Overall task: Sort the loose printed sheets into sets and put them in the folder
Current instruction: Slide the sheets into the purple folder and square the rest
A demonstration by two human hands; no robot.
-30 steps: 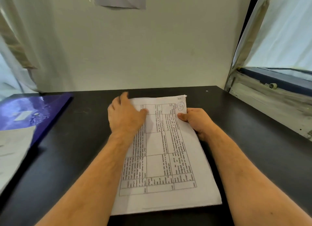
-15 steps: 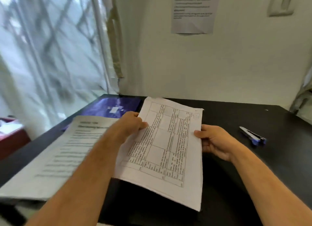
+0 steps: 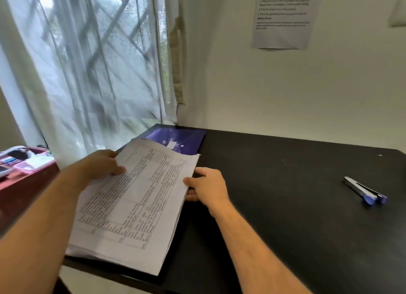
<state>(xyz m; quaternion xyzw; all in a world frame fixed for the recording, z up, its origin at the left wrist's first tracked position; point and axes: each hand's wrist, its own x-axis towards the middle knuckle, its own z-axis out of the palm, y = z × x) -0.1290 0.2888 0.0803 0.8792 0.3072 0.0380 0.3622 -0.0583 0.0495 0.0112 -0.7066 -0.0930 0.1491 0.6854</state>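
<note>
From the head view, the left hand (image 3: pixel 100 165) and right hand (image 3: pixel 207 187) each pinch an edge of the printed sheets (image 3: pixel 131 197), a thin, limp tabled stack over the desk's left edge. The glossy purple folder (image 3: pixel 178 139) lies just behind, so filing seems unfinished.

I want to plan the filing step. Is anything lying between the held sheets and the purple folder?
Nothing visible. Both hands, left and right, hold the sheets, which already overlap the folder's near edge.
</note>
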